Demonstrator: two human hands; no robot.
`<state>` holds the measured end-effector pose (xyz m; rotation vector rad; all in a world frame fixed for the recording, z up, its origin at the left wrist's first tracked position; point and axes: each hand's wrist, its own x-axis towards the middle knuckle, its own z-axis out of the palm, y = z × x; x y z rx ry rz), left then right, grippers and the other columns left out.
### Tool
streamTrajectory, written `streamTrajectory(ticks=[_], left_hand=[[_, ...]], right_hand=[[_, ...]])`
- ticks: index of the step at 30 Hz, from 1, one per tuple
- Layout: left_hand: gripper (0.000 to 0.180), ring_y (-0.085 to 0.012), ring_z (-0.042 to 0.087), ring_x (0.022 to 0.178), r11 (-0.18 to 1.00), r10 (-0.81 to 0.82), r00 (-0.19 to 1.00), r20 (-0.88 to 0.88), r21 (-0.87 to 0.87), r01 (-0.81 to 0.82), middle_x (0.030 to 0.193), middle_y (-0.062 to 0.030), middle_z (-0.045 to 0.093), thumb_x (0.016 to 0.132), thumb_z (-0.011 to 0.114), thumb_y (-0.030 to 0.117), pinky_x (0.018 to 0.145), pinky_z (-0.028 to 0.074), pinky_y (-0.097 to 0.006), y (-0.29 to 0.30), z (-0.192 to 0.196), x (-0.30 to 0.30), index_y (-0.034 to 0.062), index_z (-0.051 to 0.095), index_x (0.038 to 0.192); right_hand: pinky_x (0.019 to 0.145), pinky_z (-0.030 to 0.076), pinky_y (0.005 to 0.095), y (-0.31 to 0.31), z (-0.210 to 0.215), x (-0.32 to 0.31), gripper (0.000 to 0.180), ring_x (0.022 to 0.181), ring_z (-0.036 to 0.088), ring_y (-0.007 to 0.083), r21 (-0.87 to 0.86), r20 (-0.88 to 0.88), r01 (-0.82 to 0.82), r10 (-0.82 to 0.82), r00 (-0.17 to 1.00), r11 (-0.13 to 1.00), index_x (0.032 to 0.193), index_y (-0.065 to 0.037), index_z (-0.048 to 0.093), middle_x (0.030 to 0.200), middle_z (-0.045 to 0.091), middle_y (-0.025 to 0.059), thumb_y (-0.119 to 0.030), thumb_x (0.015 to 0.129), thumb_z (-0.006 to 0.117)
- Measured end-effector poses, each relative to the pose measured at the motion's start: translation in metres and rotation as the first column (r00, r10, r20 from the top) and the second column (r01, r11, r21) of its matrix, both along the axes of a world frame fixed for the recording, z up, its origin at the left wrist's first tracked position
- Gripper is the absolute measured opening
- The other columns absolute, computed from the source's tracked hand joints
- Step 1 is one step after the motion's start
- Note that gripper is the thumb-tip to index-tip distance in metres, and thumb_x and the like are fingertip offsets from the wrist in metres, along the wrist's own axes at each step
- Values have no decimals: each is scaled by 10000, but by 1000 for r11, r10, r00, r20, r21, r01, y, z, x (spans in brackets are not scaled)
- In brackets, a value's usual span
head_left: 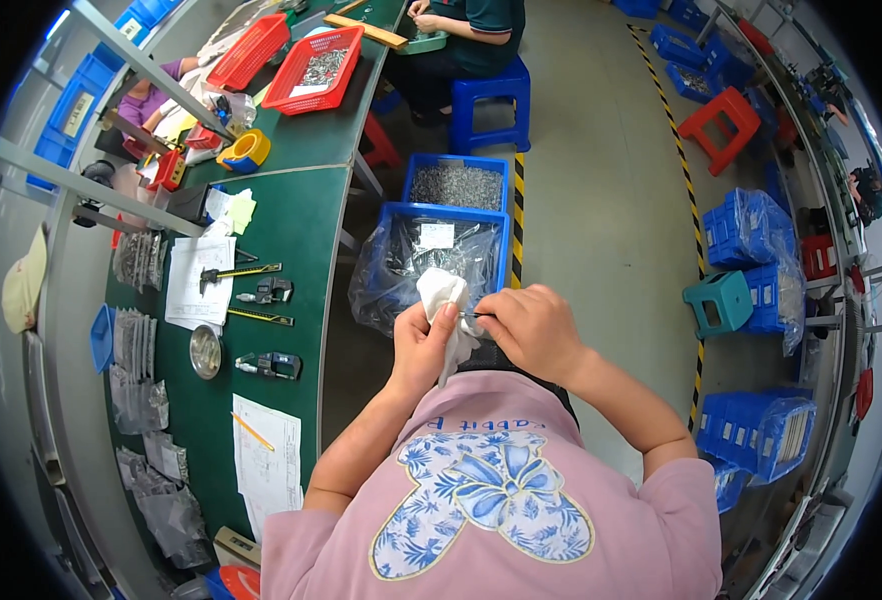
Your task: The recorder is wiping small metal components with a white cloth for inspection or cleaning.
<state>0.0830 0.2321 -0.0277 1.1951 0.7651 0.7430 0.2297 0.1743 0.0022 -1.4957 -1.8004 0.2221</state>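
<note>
In front of my chest, my left hand (419,348) is closed on a white cloth (443,286), its thumb pressed upward against it. Part of the cloth hangs down below the fingers. My right hand (537,328) pinches a thin dark rod-like piece (476,315) whose other end meets the cloth at my left thumb. The piece is too small to name, and the cloth may hide some of it. Just beyond my hands stands a blue bin (504,240) lined with clear plastic, with a white label inside.
To my left runs a green workbench (306,300) with calipers (236,271), a micrometer (269,364), papers (264,470) and a metal bowl (205,352). Farther off are a bin of small metal parts (456,186), a blue stool (491,100) and a seated person. Blue crates (756,430) line the right.
</note>
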Motion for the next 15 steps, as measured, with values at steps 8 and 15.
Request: streamTrajectory(ticks=[8,15], left_hand=[[192,-28,438,564,983,-20,998,-60,179,30,663,8,527,823,475,176,486,349,-177,-2,8,-3,-7,533,828],[192,-33,447,557,988,-15,998,-66,149,25,649,6,526,822,476,178,481,357,-182,-3,4,-5,-4,535,819]], right_hand=[[494,366,296,-4,-4,-1,99,538,517,223,-303,-477,-154,-10,879,941,726,-61,512,624,540,60,-157,751,520],[527,378,290,-5,-16,0,103,566,526,212,-366,-694,-288,-53,718,885,744,-61,523,652,546,70,-164,744,527]])
